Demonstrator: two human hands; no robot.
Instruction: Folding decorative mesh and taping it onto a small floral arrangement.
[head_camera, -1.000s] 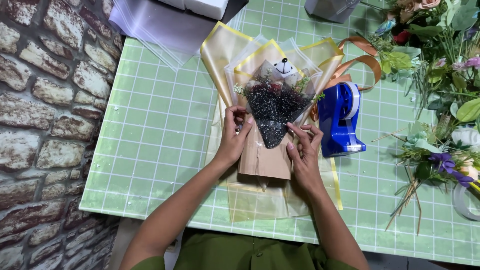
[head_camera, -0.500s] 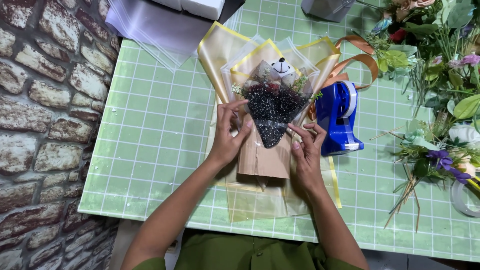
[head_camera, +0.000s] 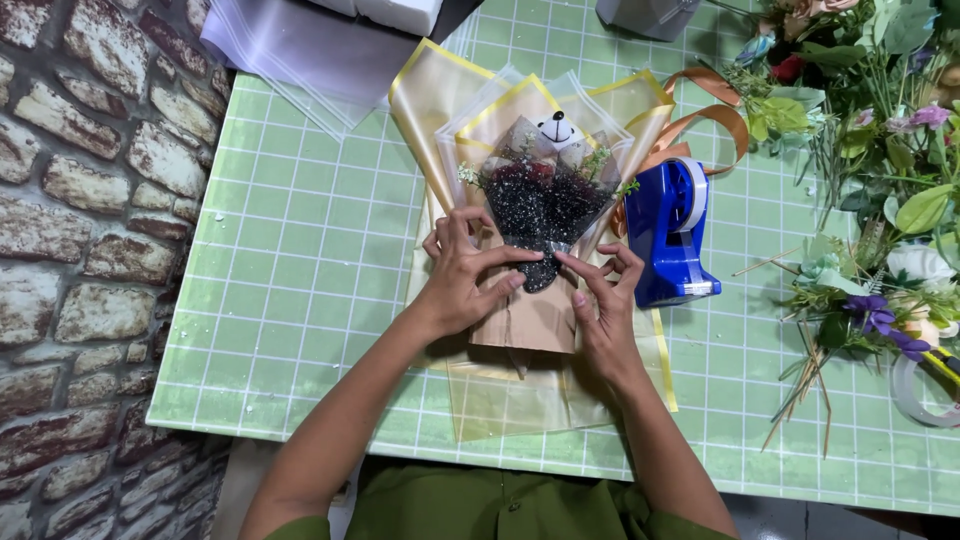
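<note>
A small bouquet (head_camera: 545, 200) lies on the green grid mat (head_camera: 300, 250). It has black speckled mesh around a white teddy bear head (head_camera: 557, 130), a brown paper base (head_camera: 530, 320), and sheer yellow-edged wrapping sheets (head_camera: 440, 100) fanned behind it. My left hand (head_camera: 465, 275) presses on the left side of the wrap, fingers reaching toward the mesh tip. My right hand (head_camera: 605, 295) pinches the wrap on the right side, next to the mesh tip. Both hands grip the bouquet's paper at its narrow waist.
A blue tape dispenser (head_camera: 675, 235) stands just right of the bouquet. An orange ribbon (head_camera: 705, 120) curls behind it. Loose flowers and greenery (head_camera: 870, 150) fill the right side, with a clear tape roll (head_camera: 915, 385). Clear sheets (head_camera: 300, 50) lie top left. A brick-pattern surface (head_camera: 90, 250) borders the mat's left edge.
Both hands slid up from the brown paper base toward the mesh tip, fingers now meeting near the middle of the bouquet. The view shifted slightly.
</note>
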